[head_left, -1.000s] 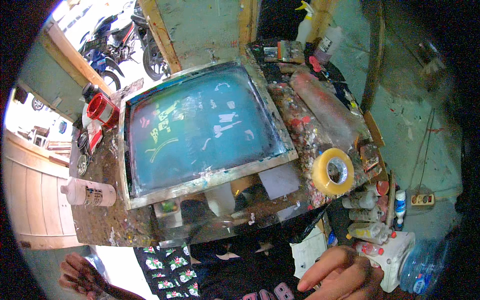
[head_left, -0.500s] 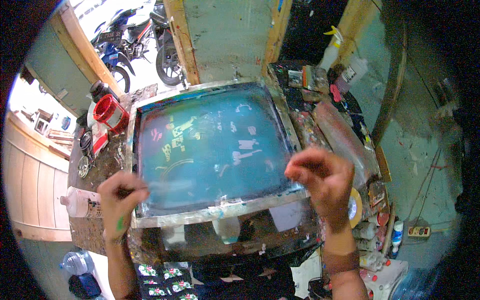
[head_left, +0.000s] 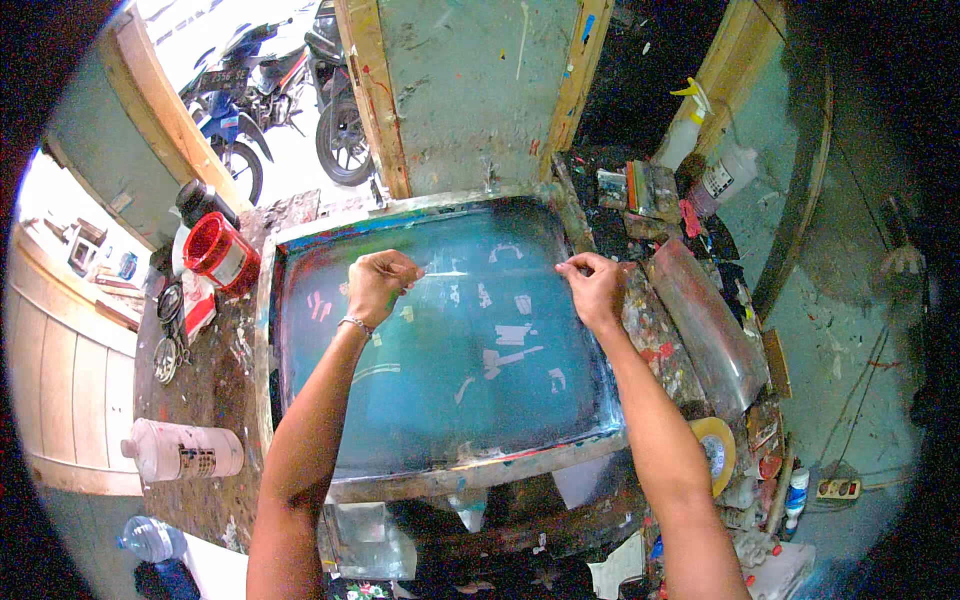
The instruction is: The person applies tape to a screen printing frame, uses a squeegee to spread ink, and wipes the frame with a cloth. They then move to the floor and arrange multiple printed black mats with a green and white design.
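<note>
A silk-screen frame [head_left: 480, 478] lies on the workbench, its blue-green mesh [head_left: 430, 425] marked with several pale shapes. Over the far half of that mesh, my two hands stretch a thin strip of clear tape [head_left: 490, 273] between them. My left hand [head_left: 378, 288], with a bracelet at the wrist, pinches one end above the mesh's left-middle part. At the other end, the thumb and fingertips of my right hand [head_left: 597, 290] are pressed together near the frame's right side. Whether the strip touches the mesh I cannot tell.
Left of the frame stand an open red tub [head_left: 220, 255] and a pale pink bottle [head_left: 185, 450]. On the right are a clear plastic roll [head_left: 708, 330], a yellowish tape roll [head_left: 714, 456] and a spray bottle [head_left: 685, 128]. Motorcycles [head_left: 340, 135] are parked outside the doorway.
Both hands have moved away from me, from the frame's near part to over its far half. My left hand has also gone right, and the strip now spans between both hands.
</note>
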`<state>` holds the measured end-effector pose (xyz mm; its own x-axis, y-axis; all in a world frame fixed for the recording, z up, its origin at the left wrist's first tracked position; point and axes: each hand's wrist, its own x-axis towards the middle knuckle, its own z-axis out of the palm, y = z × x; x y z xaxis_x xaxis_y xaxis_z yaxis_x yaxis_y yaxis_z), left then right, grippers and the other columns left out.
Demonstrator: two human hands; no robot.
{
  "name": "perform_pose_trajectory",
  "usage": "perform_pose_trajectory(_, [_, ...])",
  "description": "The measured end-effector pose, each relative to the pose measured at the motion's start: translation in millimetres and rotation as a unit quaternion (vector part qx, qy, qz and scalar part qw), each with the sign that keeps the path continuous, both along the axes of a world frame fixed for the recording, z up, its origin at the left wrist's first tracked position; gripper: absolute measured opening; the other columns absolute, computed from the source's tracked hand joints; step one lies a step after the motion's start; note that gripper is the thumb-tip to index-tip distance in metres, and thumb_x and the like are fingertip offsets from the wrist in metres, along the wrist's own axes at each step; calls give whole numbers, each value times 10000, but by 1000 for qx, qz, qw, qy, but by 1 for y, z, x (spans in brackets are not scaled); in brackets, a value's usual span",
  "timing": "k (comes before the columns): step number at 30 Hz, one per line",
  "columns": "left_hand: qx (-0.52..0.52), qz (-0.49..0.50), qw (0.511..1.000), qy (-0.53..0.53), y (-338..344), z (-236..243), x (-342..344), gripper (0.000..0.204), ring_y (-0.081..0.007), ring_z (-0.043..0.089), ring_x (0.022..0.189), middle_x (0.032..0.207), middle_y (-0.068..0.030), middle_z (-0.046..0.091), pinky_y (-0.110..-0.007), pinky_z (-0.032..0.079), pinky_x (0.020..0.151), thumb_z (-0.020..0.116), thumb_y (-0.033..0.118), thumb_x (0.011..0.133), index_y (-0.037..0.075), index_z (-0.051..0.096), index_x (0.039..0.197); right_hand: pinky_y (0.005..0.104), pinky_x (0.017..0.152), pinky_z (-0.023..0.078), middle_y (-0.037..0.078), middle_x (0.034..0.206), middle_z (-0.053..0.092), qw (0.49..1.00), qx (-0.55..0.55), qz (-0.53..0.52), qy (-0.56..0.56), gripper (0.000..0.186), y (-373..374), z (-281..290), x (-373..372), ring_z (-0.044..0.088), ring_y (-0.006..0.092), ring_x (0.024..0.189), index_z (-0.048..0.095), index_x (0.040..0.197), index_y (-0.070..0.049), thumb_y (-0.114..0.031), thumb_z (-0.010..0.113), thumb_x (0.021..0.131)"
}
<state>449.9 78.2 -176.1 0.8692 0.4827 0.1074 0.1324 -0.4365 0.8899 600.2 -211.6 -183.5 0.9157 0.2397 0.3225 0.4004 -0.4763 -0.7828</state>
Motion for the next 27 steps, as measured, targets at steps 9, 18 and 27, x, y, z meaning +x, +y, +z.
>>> perform_pose_trajectory(9, [82, 7, 997, 6, 6, -30, 17, 149, -60, 583, 609, 686, -5, 689, -254, 468, 554, 833, 146, 726, 58, 728, 785, 463, 925, 360, 52, 963, 561, 980, -167, -82, -75, 180, 10, -14, 9, 492, 286, 1016, 715, 657, -119, -237, 852, 655])
perform_pose_trajectory(18, [157, 33, 986, -31, 0, -38, 14, 196, -102, 545, 616, 704, -18, 642, -276, 441, 563, 853, 183, 694, 71, 741, 810, 503, 959, 322, 44, 1028, 523, 963, -238, -81, -101, 168, 14, -6, 1, 470, 282, 1059, 712, 664, -124, -240, 833, 682])
perform_pose_trajectory(27, [143, 42, 989, -12, 4, -39, 17, 312, -136, 540, 676, 767, -28, 587, -285, 446, 613, 874, 193, 651, 73, 729, 899, 625, 978, 268, 50, 1060, 505, 946, -281, -61, -151, 162, 13, -4, -2, 455, 298, 1094, 705, 690, -109, -233, 807, 706])
